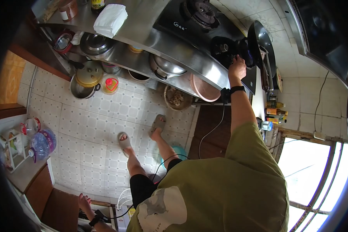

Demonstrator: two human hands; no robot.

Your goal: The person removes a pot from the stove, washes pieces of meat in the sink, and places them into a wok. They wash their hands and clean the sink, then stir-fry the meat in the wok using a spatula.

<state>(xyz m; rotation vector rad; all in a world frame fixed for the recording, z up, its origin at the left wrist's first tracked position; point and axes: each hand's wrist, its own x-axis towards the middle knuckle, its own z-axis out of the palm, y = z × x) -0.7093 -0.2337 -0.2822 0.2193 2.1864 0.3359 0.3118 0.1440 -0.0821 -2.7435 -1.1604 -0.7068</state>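
Note:
My right hand [237,69] is at the front edge of the black gas stove [172,29], beside the burner at the right. Its fingers are curled together on a small dark part of the stove that I cannot make out. A black wok [261,36] stands tilted just beyond this hand. My left hand [84,202] hangs low at the bottom left, away from the counter, with fingers loosely apart and nothing in them. Both wrists wear black straps.
White napkins [110,20] lie on the steel counter [141,19]. Below are a lidded pot [96,44], a pressure cooker [89,73] and a pink basin [205,88]. Bottles [276,111] line the window side. A large water bottle [43,143] is at the left. Cables run near my legs.

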